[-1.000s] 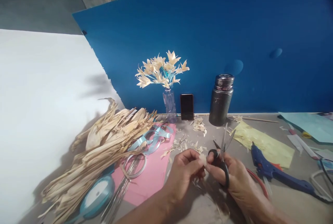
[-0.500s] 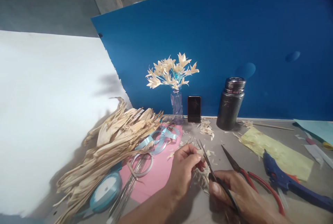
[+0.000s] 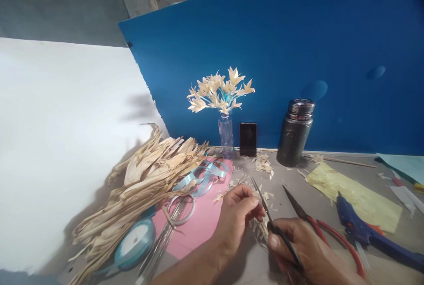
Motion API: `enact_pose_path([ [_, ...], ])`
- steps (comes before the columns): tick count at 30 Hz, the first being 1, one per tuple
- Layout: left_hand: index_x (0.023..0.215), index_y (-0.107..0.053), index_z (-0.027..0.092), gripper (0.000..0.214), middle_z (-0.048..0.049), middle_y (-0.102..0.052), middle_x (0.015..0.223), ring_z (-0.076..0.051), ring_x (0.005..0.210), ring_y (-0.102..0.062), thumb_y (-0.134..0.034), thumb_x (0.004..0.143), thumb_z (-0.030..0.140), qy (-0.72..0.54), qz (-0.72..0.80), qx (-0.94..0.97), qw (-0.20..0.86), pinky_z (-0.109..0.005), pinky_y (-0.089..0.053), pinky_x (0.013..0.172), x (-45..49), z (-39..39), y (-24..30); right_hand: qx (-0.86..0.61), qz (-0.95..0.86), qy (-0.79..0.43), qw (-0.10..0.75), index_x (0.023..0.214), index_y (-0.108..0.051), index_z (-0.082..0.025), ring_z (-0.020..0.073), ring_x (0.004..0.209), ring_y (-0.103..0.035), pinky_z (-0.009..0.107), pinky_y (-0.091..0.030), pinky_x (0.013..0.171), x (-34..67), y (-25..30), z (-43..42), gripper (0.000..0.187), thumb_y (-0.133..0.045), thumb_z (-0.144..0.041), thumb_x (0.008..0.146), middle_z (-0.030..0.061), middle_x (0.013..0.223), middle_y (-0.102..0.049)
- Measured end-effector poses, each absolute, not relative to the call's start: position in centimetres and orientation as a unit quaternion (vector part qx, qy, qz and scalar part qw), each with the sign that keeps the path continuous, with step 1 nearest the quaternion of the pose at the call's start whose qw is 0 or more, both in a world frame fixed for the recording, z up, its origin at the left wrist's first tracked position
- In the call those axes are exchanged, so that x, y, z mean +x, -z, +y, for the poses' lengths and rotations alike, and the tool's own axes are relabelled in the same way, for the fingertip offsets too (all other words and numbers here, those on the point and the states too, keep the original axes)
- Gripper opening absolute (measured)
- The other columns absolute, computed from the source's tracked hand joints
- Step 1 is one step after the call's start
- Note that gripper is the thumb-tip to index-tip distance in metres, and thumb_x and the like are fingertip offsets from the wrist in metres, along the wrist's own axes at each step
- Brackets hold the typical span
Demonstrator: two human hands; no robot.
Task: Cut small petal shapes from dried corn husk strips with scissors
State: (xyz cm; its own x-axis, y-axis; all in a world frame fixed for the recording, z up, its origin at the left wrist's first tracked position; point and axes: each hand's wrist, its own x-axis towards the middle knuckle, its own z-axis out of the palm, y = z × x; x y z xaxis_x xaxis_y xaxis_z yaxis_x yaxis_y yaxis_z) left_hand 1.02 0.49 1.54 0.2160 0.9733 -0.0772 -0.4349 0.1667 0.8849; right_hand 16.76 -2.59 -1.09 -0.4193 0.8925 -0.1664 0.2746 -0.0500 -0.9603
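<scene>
My right hand [image 3: 294, 243] is wrapped around the dark handles of a pair of scissors [image 3: 265, 201], whose slim blades point up and away, nearly together. Just left of the blades, my left hand [image 3: 236, 214] is closed in a pinch. A small pale piece of corn husk seems to be in its fingertips, mostly hidden by the fingers. Pale husk trimmings [image 3: 260, 232] lie on the table below both hands. Beyond them, husk flowers [image 3: 220, 88] stand in a clear purplish bottle [image 3: 226, 135].
Dried corn husks [image 3: 142, 183], a light-blue ribbon roll [image 3: 135, 245], wires [image 3: 162, 241] and pink paper [image 3: 195, 227] lie left. On the right are red-handled shears [image 3: 341, 241], a blue glue gun [image 3: 361, 230] and yellow paper [image 3: 357, 196]. A phone [image 3: 248, 139] and dark flask [image 3: 296, 133] stand behind.
The pale piece at my left fingertips shows less than before. My scissors have shifted very slightly beside it, and the whole view has moved a little.
</scene>
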Motion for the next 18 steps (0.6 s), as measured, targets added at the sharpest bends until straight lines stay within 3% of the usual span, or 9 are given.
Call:
enact_pose_path([
  [4,0.070,-0.054,0.018,0.015,0.0009,-0.060,0.056,-0.013,0.057,-0.056,-0.068,0.069,0.022,-0.519,0.352,0.375,0.683,-0.025,-0.043,0.060,1.1,0.4,-1.7,-0.468,-0.620,-0.568,0.272,0.059,-0.047,-0.019,0.0089,0.045,-0.036,0.023,-0.022,0.043,16.8,1.1,-2.6,0.072,-0.053,-0.090,0.069,-0.0024,0.050,-0.047],
  [12,0.067,-0.054,0.019,0.014,-0.0010,-0.063,0.056,-0.014,0.054,-0.055,-0.067,0.067,0.024,-0.504,0.368,0.406,0.668,-0.027,-0.043,0.059,0.8,0.8,-1.5,-0.445,-0.672,-0.530,0.265,0.061,-0.049,-0.019,0.0112,0.051,-0.040,0.024,-0.025,0.047,17.0,-0.1,-2.6,0.072,-0.046,-0.090,0.074,-0.0022,0.055,-0.047],
  [18,0.069,-0.055,0.018,0.015,0.0000,-0.062,0.057,-0.013,0.056,-0.056,-0.069,0.068,0.025,-0.512,0.356,0.391,0.677,-0.027,-0.044,0.062,1.0,0.6,-1.6,-0.434,-0.651,-0.556,0.281,0.060,-0.045,-0.020,0.0089,0.048,-0.036,0.023,-0.023,0.045,17.0,0.6,-2.8,0.071,-0.047,-0.089,0.075,-0.0043,0.052,-0.043],
])
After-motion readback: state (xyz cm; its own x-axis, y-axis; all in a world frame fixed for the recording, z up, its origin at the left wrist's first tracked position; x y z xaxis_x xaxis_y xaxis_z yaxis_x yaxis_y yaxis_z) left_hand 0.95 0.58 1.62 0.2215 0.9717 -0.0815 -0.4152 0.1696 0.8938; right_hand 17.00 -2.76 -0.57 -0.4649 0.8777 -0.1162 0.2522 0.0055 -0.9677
